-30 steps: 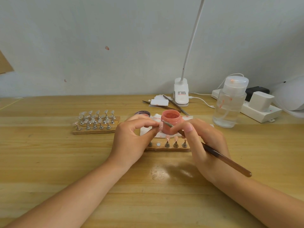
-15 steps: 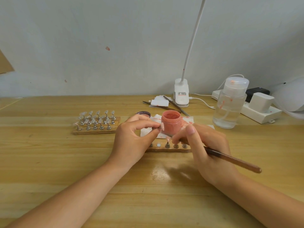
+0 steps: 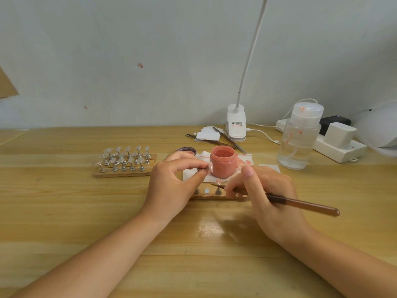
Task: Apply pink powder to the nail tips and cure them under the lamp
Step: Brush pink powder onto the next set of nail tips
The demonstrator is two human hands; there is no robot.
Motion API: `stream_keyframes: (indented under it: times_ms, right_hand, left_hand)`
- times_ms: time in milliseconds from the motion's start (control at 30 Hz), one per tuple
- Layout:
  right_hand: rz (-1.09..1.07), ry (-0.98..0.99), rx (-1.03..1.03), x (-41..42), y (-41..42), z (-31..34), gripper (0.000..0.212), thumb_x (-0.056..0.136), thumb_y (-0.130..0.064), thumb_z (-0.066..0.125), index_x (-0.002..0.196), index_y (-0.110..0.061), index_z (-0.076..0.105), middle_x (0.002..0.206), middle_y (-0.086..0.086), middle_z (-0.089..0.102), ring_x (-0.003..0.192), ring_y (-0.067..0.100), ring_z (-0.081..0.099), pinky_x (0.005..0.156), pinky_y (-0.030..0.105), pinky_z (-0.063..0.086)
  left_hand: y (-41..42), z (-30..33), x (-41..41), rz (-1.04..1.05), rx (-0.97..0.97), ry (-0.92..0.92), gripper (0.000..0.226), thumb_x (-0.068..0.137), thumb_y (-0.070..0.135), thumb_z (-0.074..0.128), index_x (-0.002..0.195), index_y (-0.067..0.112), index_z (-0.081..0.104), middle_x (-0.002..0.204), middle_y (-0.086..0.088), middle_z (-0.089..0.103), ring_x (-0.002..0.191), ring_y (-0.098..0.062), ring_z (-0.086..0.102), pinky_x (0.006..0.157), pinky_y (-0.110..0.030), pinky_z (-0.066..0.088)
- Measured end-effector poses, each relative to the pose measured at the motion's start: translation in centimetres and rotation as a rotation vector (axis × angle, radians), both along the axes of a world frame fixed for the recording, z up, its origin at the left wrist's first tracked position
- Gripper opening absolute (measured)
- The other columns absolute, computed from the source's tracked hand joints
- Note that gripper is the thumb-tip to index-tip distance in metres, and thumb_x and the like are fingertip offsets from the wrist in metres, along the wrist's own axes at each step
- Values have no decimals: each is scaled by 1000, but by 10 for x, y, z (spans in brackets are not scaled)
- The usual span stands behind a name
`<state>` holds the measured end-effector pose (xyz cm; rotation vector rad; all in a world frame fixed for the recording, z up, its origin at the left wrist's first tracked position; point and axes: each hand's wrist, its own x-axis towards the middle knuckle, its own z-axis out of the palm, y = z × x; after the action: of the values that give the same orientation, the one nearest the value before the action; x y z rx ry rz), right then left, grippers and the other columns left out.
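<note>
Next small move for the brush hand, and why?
Probably lift the brush tip into the open pink powder jar. The right hand holds it low over the wooden stand, while the left hand pinches a nail tip beside the jar, ready for powder.

The worktop is pale wood with a glossy varnish — light reflects near its front edge. The powder jar looks matt pink plastic, the bottle clear plastic, the nail stands shiny metal, the brush handle smooth brown — glossy.
</note>
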<state>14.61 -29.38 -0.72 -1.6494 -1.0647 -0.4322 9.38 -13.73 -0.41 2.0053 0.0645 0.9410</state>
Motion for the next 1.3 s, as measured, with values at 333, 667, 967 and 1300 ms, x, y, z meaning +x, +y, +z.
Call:
stream_keyframes:
  times_ms: [333,667,967,1300]
  right_hand:
    - [3,-37,43,0,-1,0,44,96,-37,33,73,-21,67,70,-10,65,67,4,60,61,29,46]
    - [-17,-77,42,-1,0,1,41,94,-28,35,78,-13,69,75,-7,66,71,6,59,62,29,46]
    - [-51,-77,38,0,1,0,41,94,-29,35,77,-14,69,73,-10,65,70,2,58,63,22,44]
    - [-45,-46,23,1,1,0,40,94,-32,36,82,-14,71,83,-10,69,81,6,62,69,33,48]
  left_hand:
    - [0,1,0,-6,8,1,15,71,5,74,73,20,71,76,18,60,81,9,54,75,-2,35]
    - [0,1,0,-31,5,6,11,71,6,74,73,17,71,75,13,63,77,6,55,76,-4,36]
    - [2,1,0,-35,11,10,11,71,6,74,71,17,71,74,10,64,74,4,55,73,-4,36]
    - [1,1,-1,-41,18,0,12,71,8,74,72,19,71,73,10,64,74,4,54,73,-4,37]
